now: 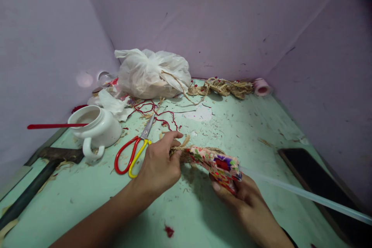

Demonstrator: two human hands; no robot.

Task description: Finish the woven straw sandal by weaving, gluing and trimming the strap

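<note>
Just above the table, both my hands hold a small piece of straw cord wrapped in floral fabric (213,161), patterned in pink, purple and red. My left hand (162,162) pinches its straw end, where loose strands stick out. Around the fabric end from below closes my right hand (247,201), its fingers partly hidden. A long translucent stick (308,193) reaches from beside the fabric to the right edge; I cannot tell whether the right hand grips it. Scissors (143,141) with one red and one yellow handle lie beside my left hand.
At the left stand a white pot (109,130) with a red stick (49,126) and a hammer (43,174). Behind are a white plastic bag (154,73), red yarn (171,116), bundled straw cord (223,87) and a pink roll (262,87). A dark phone-like slab (314,182) lies right.
</note>
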